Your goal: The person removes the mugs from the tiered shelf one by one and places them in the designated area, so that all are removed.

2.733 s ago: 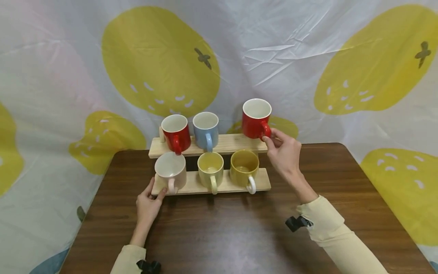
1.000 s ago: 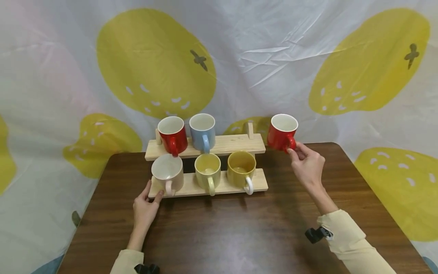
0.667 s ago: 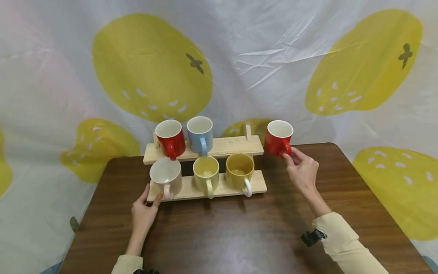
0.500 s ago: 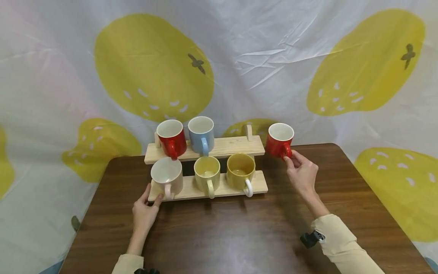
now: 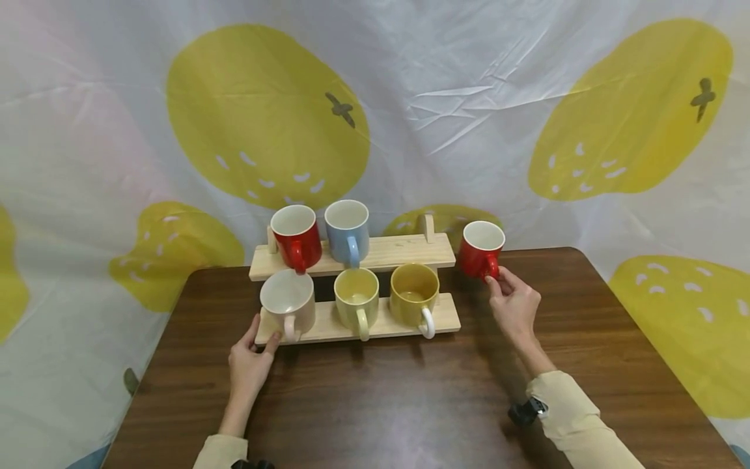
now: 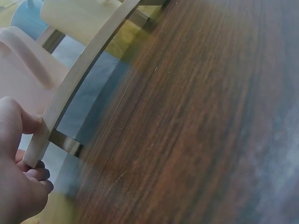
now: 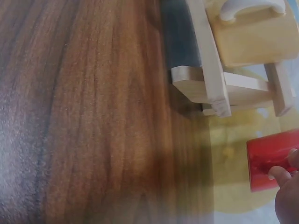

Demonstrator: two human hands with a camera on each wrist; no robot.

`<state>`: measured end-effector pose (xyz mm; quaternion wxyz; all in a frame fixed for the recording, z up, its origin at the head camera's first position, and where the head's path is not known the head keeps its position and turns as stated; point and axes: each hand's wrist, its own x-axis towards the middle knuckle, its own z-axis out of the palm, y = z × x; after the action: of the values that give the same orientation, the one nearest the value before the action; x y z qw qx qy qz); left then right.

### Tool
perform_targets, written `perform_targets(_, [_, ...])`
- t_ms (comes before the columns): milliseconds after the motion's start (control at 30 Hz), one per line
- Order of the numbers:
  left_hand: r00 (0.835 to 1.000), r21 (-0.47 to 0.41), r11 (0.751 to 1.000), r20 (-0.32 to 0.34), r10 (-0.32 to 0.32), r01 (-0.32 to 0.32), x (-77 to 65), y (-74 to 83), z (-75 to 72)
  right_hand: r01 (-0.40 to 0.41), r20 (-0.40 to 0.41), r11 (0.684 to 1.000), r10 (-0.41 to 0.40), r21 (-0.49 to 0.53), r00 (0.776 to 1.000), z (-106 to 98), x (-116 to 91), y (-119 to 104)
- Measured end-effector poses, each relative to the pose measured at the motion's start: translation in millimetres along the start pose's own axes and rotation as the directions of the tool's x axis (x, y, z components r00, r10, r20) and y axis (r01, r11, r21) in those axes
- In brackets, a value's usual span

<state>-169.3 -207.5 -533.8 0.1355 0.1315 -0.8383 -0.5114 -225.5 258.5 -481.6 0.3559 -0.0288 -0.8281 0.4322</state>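
Observation:
My right hand (image 5: 515,306) pinches the handle of a red mug (image 5: 471,259), white inside, upright just past the right end of a two-tier wooden rack (image 5: 404,251). In the right wrist view this mug (image 7: 268,151) seems to hang above tabletop level. My left hand (image 5: 249,365) grips the left end of the rack's lower board; the left wrist view shows the thumb on top and fingers (image 6: 39,175) curled underneath. A second red mug (image 5: 309,246) and a light blue mug (image 5: 341,246) stand on the upper board, whose right part is bare.
On the lower board stand a pale pink mug (image 5: 301,317), a light yellow mug (image 5: 351,314) and a mustard mug (image 5: 405,309) with a white handle. The rack is on a dark wooden table (image 5: 381,397). A fruit-patterned cloth (image 5: 445,78) hangs behind.
My right hand has carried the red mug from over the upper board's right end rightward past the rack, then lowered it. My left hand keeps its grip on the rack.

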Motion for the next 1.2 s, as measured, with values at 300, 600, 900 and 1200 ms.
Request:
perform_targets(300, [1.000,-0.026,1.000,-0.003,0.003,-0.004,-0.2,1.6,-0.5,-0.019,-0.019,1.000,0.019,0.000,1.000,8.9,-6.5,12.2])
perform_targets(600, [1.000,-0.020,1.000,-0.025,0.012,-0.013,0.9,0.5,0.6,-0.027,-0.033,0.998,0.029,0.064,0.999,15.2,-13.2,20.7])
perform_targets(900, [1.000,-0.026,1.000,-0.014,-0.002,0.001,0.6,0.0,0.2,-0.038,-0.010,0.998,0.038,0.043,0.999,19.9,-19.5,30.7])
perform_targets(1200, [1.000,-0.029,1.000,-0.007,-0.013,0.013,0.0,0.8,-0.3,-0.073,-0.015,0.997,0.074,0.014,0.997,22.0,-22.8,36.8])
